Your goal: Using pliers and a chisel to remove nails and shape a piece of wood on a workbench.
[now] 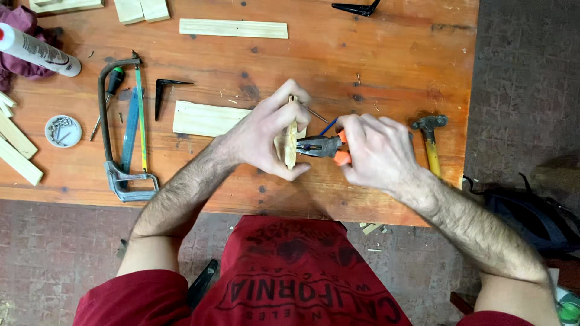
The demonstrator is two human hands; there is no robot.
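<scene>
Gripping a small wood piece (290, 143) on edge, the left hand (266, 136) is closing fully around it just above the table (338, 54) centre. The right hand (374, 151) is squeezing orange-handled pliers (326, 146), whose jaws are meeting the wood; what they pinch cannot be seen. A slip is likely if the pull goes off-axis, driving the pliers toward the left fingers (289, 173). A hammer (430, 142) is lying at 3 o'clock, a flat board (205, 119) at 9 o'clock, a hacksaw (121, 127) farther left. Open room is remaining at 12 o'clock; the near edge is sitting close at 6 o'clock.
</scene>
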